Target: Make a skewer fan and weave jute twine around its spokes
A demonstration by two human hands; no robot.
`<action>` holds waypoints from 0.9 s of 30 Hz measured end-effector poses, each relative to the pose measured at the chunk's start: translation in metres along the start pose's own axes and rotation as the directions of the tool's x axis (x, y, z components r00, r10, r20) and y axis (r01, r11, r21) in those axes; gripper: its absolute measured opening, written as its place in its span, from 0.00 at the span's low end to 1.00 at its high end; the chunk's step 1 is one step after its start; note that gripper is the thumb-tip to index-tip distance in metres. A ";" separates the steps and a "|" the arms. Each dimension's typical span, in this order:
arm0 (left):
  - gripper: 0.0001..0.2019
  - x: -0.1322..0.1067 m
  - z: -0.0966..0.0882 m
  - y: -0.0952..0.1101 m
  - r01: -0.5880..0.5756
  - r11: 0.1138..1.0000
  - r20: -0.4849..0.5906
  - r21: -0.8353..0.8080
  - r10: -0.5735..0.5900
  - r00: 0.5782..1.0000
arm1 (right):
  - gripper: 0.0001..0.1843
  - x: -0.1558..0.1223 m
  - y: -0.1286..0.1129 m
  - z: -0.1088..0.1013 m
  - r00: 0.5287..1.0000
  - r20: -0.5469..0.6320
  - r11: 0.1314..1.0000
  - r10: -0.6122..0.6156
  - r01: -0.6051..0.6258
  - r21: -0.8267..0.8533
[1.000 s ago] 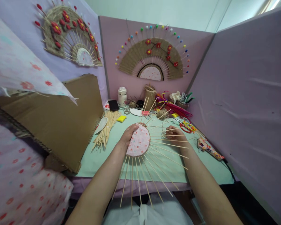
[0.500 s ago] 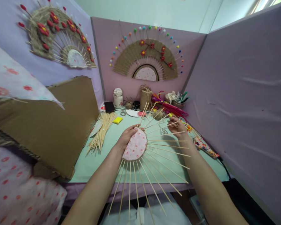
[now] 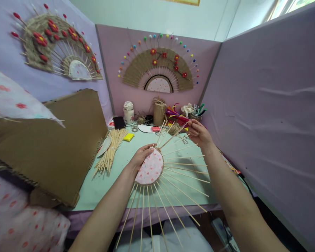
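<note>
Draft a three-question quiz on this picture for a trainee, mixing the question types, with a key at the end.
1. True or false: the left hand holds the half-disc.
2. Multiple choice: what colour is the small block beside the stick bundle?
A) blue
B) green
C) yellow
3. Short answer: which hand is up by the tips of some sticks that fan out from the half-disc?

Key: 1. True. 2. C. 3. The right hand.

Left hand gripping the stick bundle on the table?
No, the left hand holds the straight edge of the spotted half-disc, while the stick bundle lies apart from it on the table.
</note>
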State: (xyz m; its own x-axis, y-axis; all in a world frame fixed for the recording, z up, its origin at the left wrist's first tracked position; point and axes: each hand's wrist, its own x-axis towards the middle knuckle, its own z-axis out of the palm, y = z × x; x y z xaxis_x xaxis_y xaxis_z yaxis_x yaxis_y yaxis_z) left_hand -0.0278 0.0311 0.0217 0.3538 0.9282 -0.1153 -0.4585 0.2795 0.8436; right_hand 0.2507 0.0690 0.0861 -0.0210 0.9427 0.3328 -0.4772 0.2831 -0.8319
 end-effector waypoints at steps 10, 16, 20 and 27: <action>0.18 0.006 -0.013 0.009 -0.177 0.965 -0.092 -0.193 0.161 0.983 | 0.12 -0.035 0.048 -0.026 0.949 -0.115 0.928 0.295 -0.313 -0.204; 0.15 0.006 -0.022 0.017 -0.258 0.875 -0.151 -0.409 0.214 0.965 | 0.10 -0.065 0.065 -0.004 0.814 0.073 0.719 0.576 -0.462 -0.519; 0.14 0.002 -0.021 0.017 -0.205 0.864 -0.095 -0.460 0.182 0.979 | 0.12 -0.069 0.062 0.017 0.711 0.214 0.563 0.670 -0.298 -0.771; 0.15 0.001 -0.014 0.016 -0.199 0.876 -0.132 -0.440 0.155 0.979 | 0.21 -0.052 0.058 0.039 0.867 0.314 0.719 0.387 -0.071 -0.692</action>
State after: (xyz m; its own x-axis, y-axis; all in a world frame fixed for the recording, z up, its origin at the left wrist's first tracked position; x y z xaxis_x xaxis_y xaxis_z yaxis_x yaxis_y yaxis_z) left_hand -0.0466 0.0398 0.0276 0.1672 0.9846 -0.0511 -0.8305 0.1686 0.5308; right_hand 0.1898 0.0290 0.0377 -0.4788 0.8715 0.1058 0.2661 0.2589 -0.9285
